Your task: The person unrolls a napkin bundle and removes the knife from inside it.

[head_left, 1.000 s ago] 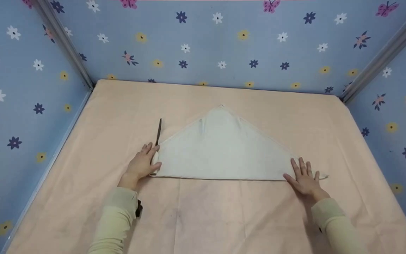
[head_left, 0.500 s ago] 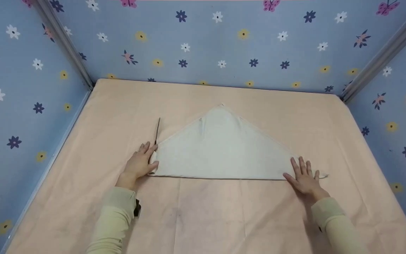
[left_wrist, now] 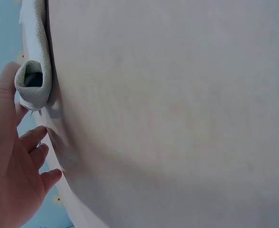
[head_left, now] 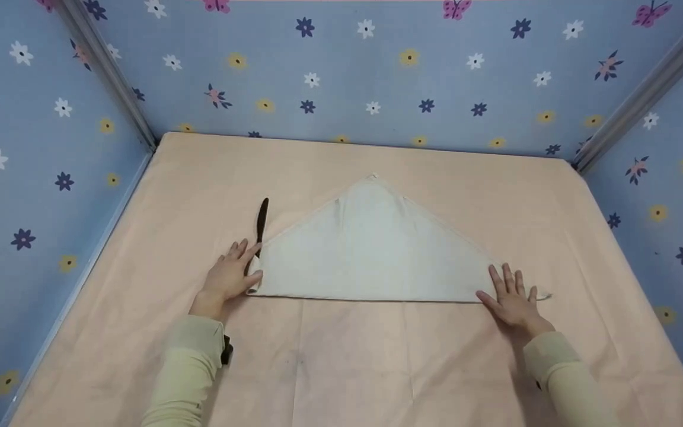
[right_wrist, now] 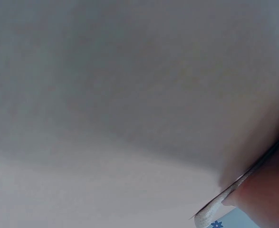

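A white cloth (head_left: 371, 249) lies folded into a broad triangle, its peak at the far side. Along its left end the cloth is rolled, and a dark knife (head_left: 262, 219) sticks out of the roll's far end. My left hand (head_left: 227, 279) touches this roll, thumb over the near part and fingertips beside the knife. The left wrist view shows the roll's open end (left_wrist: 34, 97) by my thumb, with the other fingers loosely bent. My right hand (head_left: 513, 302) rests flat on the cloth's right corner, fingers spread. A small cloth tip (head_left: 546, 295) pokes out beyond it.
A peach-coloured covering (head_left: 347, 362) spreads under everything, with faint creases. Blue panels (head_left: 341, 71) patterned with flowers and butterflies stand at the back and both sides, joined by grey posts (head_left: 110, 71).
My left hand has shifted slightly left along with the rolled end. The knife has turned from thin edge to its broad side. My right hand has stayed in place.
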`<state>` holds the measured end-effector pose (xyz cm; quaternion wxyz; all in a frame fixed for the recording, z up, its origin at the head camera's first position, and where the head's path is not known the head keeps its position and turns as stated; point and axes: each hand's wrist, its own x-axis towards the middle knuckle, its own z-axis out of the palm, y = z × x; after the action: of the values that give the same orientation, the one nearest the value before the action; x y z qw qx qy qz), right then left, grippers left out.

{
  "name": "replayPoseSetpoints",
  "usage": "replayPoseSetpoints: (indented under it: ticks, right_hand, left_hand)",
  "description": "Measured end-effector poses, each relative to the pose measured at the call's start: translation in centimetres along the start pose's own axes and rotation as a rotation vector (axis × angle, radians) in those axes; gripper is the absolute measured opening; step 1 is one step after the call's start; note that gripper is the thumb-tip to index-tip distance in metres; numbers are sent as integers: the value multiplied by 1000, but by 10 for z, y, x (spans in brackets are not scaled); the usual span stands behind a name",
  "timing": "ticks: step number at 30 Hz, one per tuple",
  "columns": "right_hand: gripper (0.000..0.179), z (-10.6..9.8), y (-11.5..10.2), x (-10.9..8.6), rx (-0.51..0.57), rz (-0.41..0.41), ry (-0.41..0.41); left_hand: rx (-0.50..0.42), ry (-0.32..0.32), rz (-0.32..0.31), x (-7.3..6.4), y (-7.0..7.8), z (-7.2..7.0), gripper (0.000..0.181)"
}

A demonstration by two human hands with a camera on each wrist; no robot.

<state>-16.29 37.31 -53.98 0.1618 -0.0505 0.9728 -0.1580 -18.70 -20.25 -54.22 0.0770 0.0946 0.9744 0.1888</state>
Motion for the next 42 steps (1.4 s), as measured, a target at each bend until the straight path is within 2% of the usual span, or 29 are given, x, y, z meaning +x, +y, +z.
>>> replayPoseSetpoints:
  ticks: [20, 31, 42]
  right_hand:
    - [75, 0, 1, 0, 4, -18, 4]
    - [76, 0, 1, 0, -8, -5, 11]
    - [76, 1, 2, 1, -11, -10, 15]
  left_hand:
    - [-21, -7, -12, -6, -3, -2, 60]
    - [-6, 48, 10, -7, 3, 1, 60]
    - [-2, 61, 30, -4, 6, 6, 61]
